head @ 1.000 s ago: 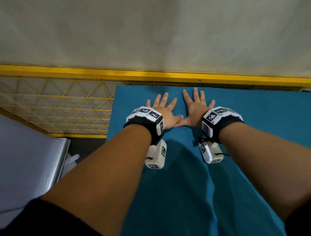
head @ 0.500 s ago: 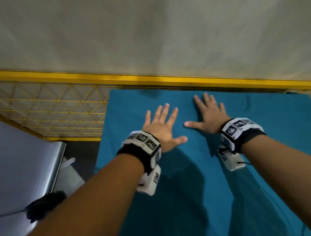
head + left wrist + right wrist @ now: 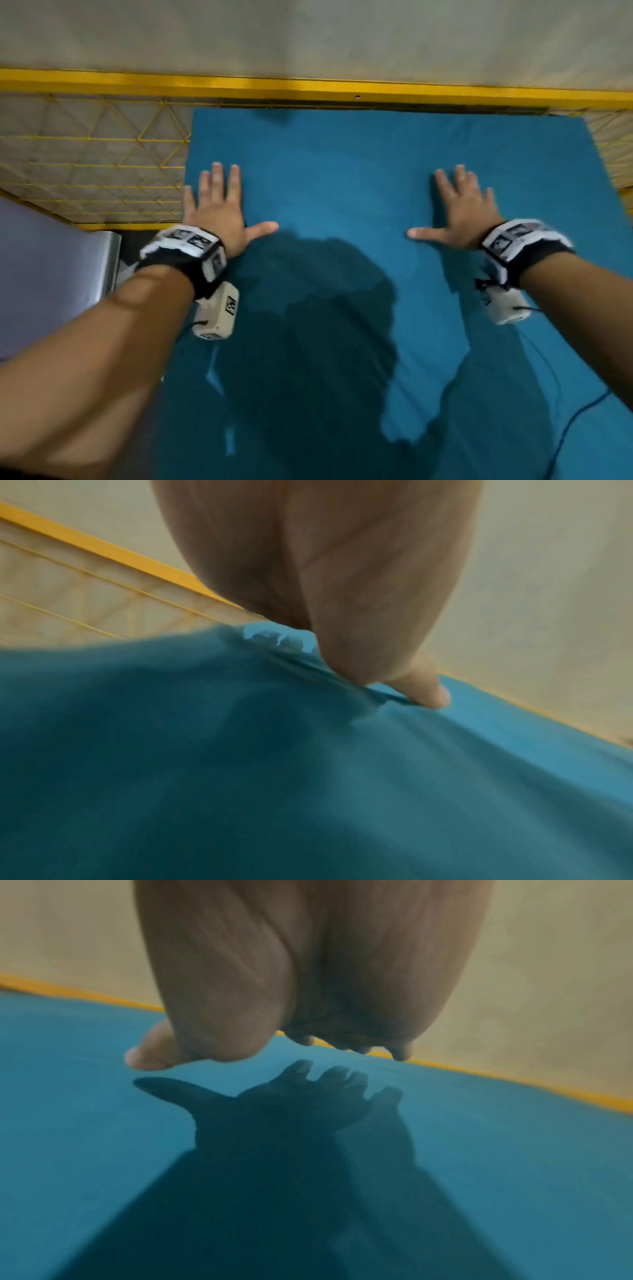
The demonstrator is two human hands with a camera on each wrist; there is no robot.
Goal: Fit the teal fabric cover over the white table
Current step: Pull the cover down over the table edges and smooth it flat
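Observation:
The teal fabric cover (image 3: 335, 178) lies spread over the whole table top; none of the white table shows. My left hand (image 3: 219, 209) lies flat on the cover near its left edge, fingers straight and spread. In the left wrist view the left hand (image 3: 329, 593) presses the cloth, which bunches into small folds (image 3: 281, 639) under the palm. My right hand (image 3: 459, 205) is flat with spread fingers toward the cover's right side. In the right wrist view the right hand (image 3: 301, 969) hovers just over the cover (image 3: 103, 1123) and casts a shadow.
A yellow metal frame (image 3: 308, 85) with wire mesh (image 3: 92, 164) runs along the table's far and left sides, against a pale wall. A grey metal surface (image 3: 51, 274) stands at the lower left. A thin dark cable (image 3: 575, 421) trails over the cover at the lower right.
Both hands have slid apart across the cover, the left toward its left edge and the right toward the right. They started side by side with thumbs touching.

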